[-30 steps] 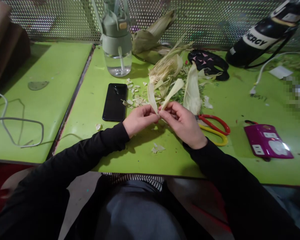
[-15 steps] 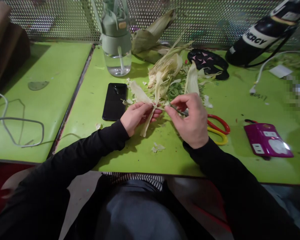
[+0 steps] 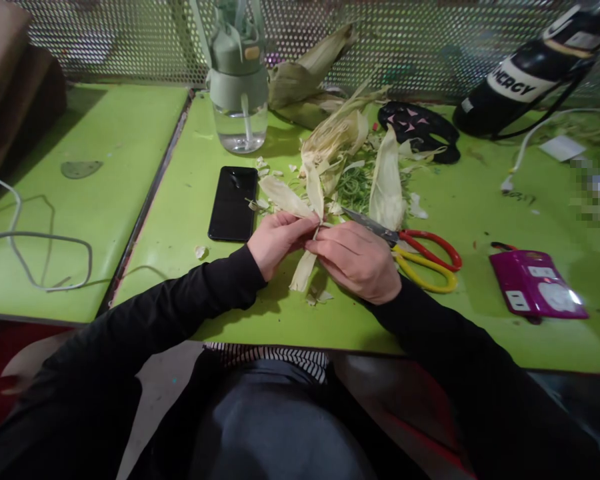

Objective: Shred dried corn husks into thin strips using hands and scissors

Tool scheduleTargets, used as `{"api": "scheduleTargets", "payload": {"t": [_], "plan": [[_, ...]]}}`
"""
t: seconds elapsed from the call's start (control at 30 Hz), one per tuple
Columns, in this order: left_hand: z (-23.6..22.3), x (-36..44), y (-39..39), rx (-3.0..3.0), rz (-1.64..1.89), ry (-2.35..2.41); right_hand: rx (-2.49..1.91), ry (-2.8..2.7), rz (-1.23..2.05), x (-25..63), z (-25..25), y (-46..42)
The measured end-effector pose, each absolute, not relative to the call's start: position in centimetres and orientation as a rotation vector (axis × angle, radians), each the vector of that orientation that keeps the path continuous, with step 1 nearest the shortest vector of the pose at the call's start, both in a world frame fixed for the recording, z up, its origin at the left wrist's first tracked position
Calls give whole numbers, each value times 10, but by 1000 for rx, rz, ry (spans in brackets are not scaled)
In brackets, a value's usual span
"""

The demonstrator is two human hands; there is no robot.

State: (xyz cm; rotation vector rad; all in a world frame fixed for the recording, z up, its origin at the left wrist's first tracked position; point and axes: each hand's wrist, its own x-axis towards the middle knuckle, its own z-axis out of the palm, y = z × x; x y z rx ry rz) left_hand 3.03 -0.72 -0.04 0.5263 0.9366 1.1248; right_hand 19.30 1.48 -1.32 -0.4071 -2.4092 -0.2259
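Pale dry corn husk strips [image 3: 303,269] fan out from a point pinched between my two hands. My left hand [image 3: 283,241] is closed, with thumb and fingers gripping the strips where they meet. My right hand [image 3: 357,259] is closed too, its fingers pressed on the same spot from the right. Just behind my right hand lie scissors [image 3: 427,257] with one red and one yellow handle, blades partly covered. Beyond my hands sits a heap of husk fibres [image 3: 333,143], a broad husk piece [image 3: 387,183] and green shreds [image 3: 356,187].
A black phone [image 3: 233,203] lies left of my hands. Behind it stands a water bottle [image 3: 241,93]. A black bottle [image 3: 523,77] leans at the back right, near a black palette-shaped piece [image 3: 420,130]. A purple socket block [image 3: 537,283] and white cable are on the right.
My right hand has moved left and down to meet my left hand at the husk strips. The scissors behind it now show more. The view has shifted slightly.
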Motion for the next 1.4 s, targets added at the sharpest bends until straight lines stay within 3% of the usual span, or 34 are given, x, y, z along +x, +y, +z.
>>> {"api": "scheduleTargets", "payload": {"t": [0.37, 0.53, 0.67, 0.9, 1.4], "plan": [[-2, 24, -1, 618, 1112, 942, -483, -2370, -151, 188, -11, 16], [1, 20, 1, 658, 1090, 976, -803, -2154, -188, 190, -6, 18], [0, 19, 1, 680, 1096, 995, -937, -2298, -9, 192, -6, 23], [1, 15, 4, 900, 1038, 1041, -920, -2297, 254, 190, -6, 21], [7, 15, 8, 719, 997, 962, -955, -2289, 383, 189, -2, 14]]}}
